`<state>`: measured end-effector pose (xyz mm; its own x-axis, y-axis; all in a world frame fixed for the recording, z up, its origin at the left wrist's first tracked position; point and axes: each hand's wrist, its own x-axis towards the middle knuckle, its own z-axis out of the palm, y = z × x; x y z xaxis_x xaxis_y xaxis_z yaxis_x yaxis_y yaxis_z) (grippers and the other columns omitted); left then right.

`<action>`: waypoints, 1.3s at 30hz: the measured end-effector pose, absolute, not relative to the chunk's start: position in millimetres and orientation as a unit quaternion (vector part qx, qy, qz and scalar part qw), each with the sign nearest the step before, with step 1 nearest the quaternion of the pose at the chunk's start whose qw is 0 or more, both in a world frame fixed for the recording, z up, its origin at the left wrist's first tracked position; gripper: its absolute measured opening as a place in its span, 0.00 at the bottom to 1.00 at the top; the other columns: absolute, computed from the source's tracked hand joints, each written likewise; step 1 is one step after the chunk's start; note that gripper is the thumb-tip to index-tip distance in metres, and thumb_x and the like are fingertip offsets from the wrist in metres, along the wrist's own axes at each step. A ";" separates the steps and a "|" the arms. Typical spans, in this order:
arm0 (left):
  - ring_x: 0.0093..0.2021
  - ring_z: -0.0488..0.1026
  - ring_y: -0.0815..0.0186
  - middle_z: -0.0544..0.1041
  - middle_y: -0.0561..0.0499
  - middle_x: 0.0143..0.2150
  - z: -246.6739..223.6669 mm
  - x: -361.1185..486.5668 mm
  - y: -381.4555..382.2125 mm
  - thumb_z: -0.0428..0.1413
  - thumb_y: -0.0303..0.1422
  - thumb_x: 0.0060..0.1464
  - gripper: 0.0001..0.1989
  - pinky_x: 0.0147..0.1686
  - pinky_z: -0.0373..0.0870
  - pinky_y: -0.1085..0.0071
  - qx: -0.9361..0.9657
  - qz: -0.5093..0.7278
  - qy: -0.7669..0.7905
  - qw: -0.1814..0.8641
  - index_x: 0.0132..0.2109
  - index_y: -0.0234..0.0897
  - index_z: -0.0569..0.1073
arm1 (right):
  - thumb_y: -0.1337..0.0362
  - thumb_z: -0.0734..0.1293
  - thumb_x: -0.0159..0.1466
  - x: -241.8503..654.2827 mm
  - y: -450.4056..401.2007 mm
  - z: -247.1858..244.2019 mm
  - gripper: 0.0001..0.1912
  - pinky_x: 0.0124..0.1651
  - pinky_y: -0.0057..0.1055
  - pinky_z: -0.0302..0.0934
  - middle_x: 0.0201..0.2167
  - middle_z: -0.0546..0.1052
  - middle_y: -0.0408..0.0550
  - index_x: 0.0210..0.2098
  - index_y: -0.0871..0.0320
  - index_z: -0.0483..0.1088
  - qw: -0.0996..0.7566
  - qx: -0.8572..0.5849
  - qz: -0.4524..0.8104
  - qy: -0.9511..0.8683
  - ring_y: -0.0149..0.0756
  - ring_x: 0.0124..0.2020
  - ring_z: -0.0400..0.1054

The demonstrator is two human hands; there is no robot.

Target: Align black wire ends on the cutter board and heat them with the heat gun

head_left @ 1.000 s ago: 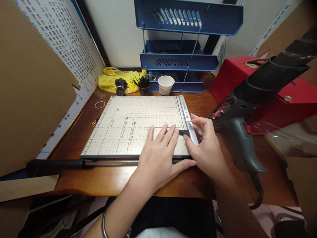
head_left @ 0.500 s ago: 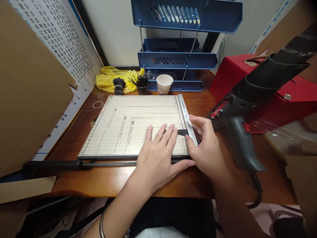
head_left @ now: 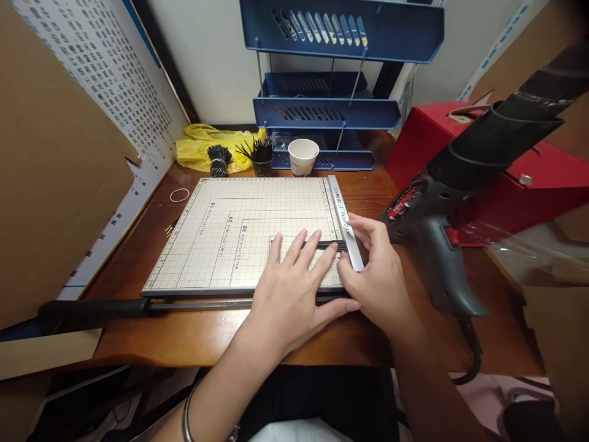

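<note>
Crosswise, a thin black bundle of strands [head_left: 341, 245] lies on the gridded board of a paper cutter [head_left: 216, 252], its long axis running roughly from nine o'clock to three. Its right-hand end meets the silvery rail [head_left: 343, 218], which slants from eleven o'clock to five, so that bundle and rail stand nearly square to each other. The left hand [head_left: 289, 288] is spread flat, palm down, its fingers pointing to between twelve and one o'clock; they cover part of the bundle, which lies at about one o'clock from the palm. The thumb of this hand reaches toward three o'clock along the board's near edge.

The right hand [head_left: 380, 273] is curled about the rail, thumb on the board side and fingers on the far side. Its thumb tip sits just beside the bundle's right-hand end, at about six o'clock from it (whether thumb and fingers pinch any strands cannot be told, since the rail hides the meeting point). The left hand is thus nearer the bundle's length, the right hand nearer its end. A black handle [head_left: 94, 308] lies at eight o'clock from the board's centre, well apart from both hands.
</note>
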<state>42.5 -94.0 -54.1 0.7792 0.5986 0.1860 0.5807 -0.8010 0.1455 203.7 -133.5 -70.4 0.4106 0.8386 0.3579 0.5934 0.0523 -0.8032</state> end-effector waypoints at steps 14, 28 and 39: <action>0.76 0.51 0.46 0.57 0.40 0.76 -51.5 40.1 -93.2 0.40 0.63 0.66 0.39 0.71 0.47 0.37 0.946 0.098 0.305 0.043 0.72 0.45 0.62 | 0.69 0.65 0.62 201.8 -131.9 -71.4 0.22 0.65 0.54 0.66 0.61 0.72 0.54 0.56 0.52 0.61 0.501 -0.674 0.110 -0.532 0.47 0.63 0.68; 0.76 0.51 0.48 0.57 0.40 0.76 -52.1 41.6 -92.4 0.39 0.63 0.65 0.42 0.72 0.47 0.38 0.945 0.097 0.309 0.043 0.72 0.40 0.62 | 0.67 0.65 0.61 200.3 -133.8 -68.6 0.24 0.60 0.54 0.69 0.59 0.74 0.53 0.56 0.51 0.62 0.489 -0.703 0.112 -0.505 0.51 0.59 0.73; 0.76 0.51 0.46 0.56 0.39 0.76 -50.1 40.7 -92.5 0.38 0.62 0.66 0.40 0.71 0.48 0.37 0.947 0.091 0.305 0.039 0.73 0.42 0.61 | 0.66 0.66 0.61 200.2 -132.7 -69.0 0.23 0.60 0.51 0.70 0.60 0.75 0.54 0.55 0.51 0.62 0.518 -0.693 0.111 -0.490 0.49 0.59 0.74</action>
<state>40.7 -92.5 -50.1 0.7981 0.5842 0.1477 0.5700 -0.8114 0.1294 200.2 -132.7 -69.0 0.4955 0.7933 0.3537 0.5640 0.0159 -0.8256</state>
